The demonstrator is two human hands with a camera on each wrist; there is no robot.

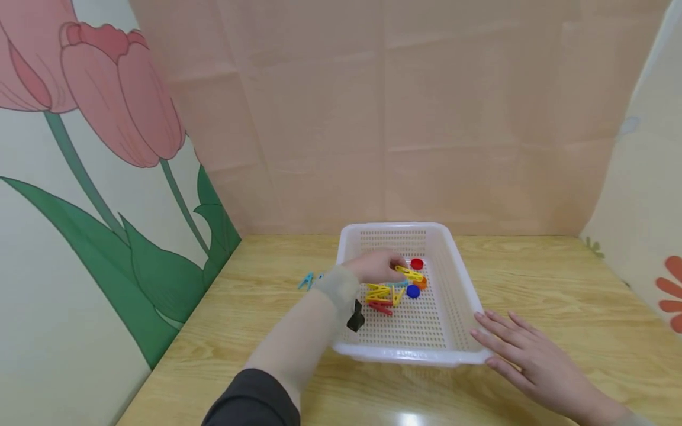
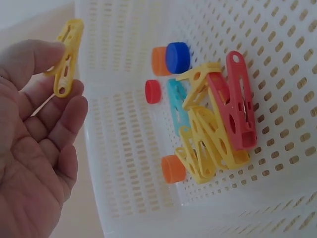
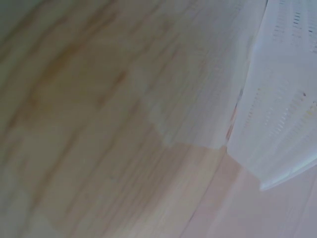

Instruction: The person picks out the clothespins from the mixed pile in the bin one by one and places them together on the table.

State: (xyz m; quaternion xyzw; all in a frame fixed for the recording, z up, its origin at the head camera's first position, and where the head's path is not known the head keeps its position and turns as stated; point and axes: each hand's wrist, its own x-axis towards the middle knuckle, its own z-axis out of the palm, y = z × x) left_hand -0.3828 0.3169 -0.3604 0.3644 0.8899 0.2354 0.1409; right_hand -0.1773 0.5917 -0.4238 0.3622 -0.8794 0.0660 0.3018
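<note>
My left hand (image 1: pixel 375 266) reaches over the white perforated basket (image 1: pixel 399 356), pinching a yellow clothespin (image 2: pixel 69 59) between thumb and fingers. In the left wrist view, more yellow clothespins (image 2: pixel 205 141) lie in a pile with a red clothespin (image 2: pixel 240 106) and a light blue clothespin (image 2: pixel 177 105). Around them are a blue bottle cap (image 2: pixel 178 58), a red cap (image 2: pixel 152 91) and orange caps (image 2: pixel 173 169). My right hand (image 1: pixel 530 358) lies with straight fingers, its fingertips at the basket's near right corner. The right wrist view shows tabletop and basket but no hand.
On the wooden table (image 1: pixel 533 278), a light blue clothespin (image 1: pixel 306 280) lies left of the basket, with another blue piece partly hidden by my left forearm. A tan covering (image 1: pixel 383 118) stands behind the table. Walls with painted flowers border both sides.
</note>
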